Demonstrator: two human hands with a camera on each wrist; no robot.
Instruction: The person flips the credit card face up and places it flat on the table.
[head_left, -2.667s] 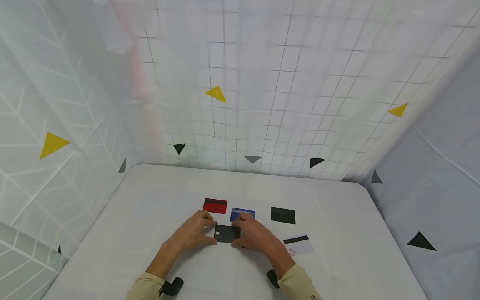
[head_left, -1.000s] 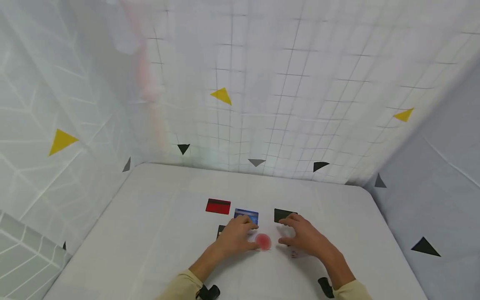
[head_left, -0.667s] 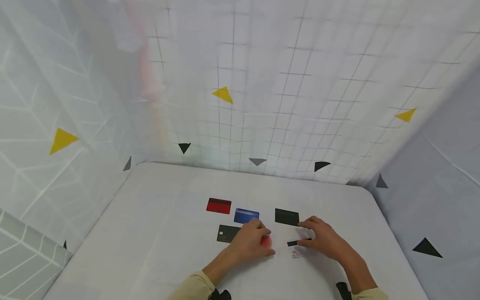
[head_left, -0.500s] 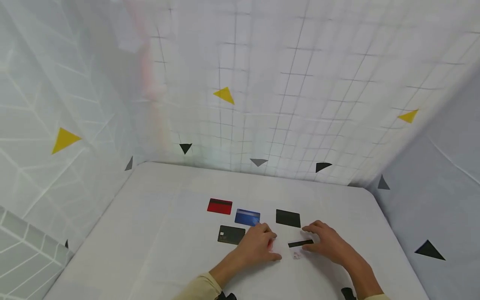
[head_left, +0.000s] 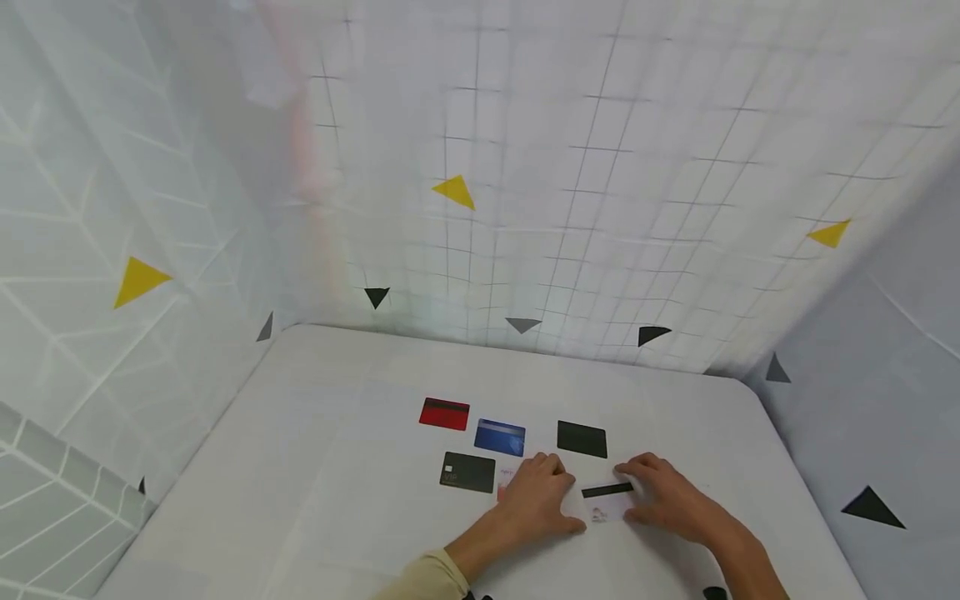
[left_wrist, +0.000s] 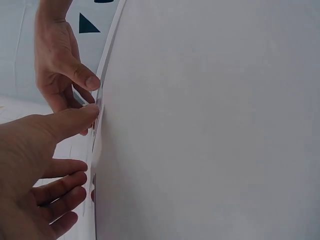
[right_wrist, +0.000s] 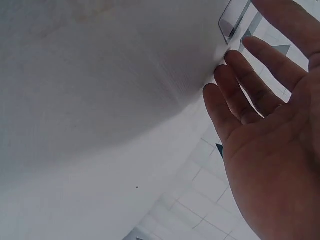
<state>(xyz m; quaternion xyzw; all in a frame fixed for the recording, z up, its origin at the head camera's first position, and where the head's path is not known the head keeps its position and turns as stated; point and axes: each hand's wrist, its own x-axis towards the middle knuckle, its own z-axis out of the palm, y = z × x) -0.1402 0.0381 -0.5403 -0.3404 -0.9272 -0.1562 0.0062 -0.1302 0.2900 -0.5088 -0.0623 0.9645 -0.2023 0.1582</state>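
Observation:
In the head view, a white card with a black stripe (head_left: 609, 502) lies flat between my two hands. My left hand (head_left: 536, 500) has its forefinger and thumb tips right at the card's left side, the other fingers loose. At the right side, thumb and forefinger of my right hand (head_left: 670, 502) overlap the corners. A pink-and-white card (head_left: 506, 477) is partly covered by the left hand. The left wrist view shows both thumbs (left_wrist: 90, 82) close together near the table surface. In the right wrist view, my right hand (right_wrist: 280, 125) has its fingers nearly straight.
On the white table (head_left: 330, 467) lie a red card (head_left: 445, 414), a blue card (head_left: 500, 437), a black VIP card (head_left: 468, 472) with a chip, and a plain black card (head_left: 582, 439). White patterned sheets (head_left: 555, 208) stand at the back and sides.
Both hands have left the black VIP card and moved right, first around the pink-and-white card, then to the striped white card. The left hand now uncovers the pink-and-white card's left part.

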